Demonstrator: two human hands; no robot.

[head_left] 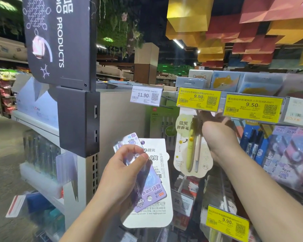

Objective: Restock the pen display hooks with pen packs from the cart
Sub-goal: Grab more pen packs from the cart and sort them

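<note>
Head view, low in the centre of the frame: the left hand [124,165] pinches two pen packs between thumb and curled fingers, a purple-printed blister pack [143,182] in front and, behind it, a larger white card pack [157,189] turned back-side out with printed text showing. Right of centre, the right hand [215,131] reaches upward, palm toward the shelf, to the top of a pale cream card pack holding a yellow-green pen and a beige pen [191,147], which hangs just under a yellow price tag reading 9.90 [198,99]. The fingertips of this hand are lost behind the tag and the pack's top edge, so I cannot tell whether they pinch the pack or merely touch it. Beside that tag to the right sits a second yellow price tag marked 9.50 [254,106], and to the left a white price tag marked 11.90 [146,97]. At the right edge hang lilac-patterned pen packs [290,154] with blue packs next to them. A dark grey sign panel with white lettering [58,39] fills the upper left. Another yellow 9.90 tag [226,222] sits at the lower right.
</note>
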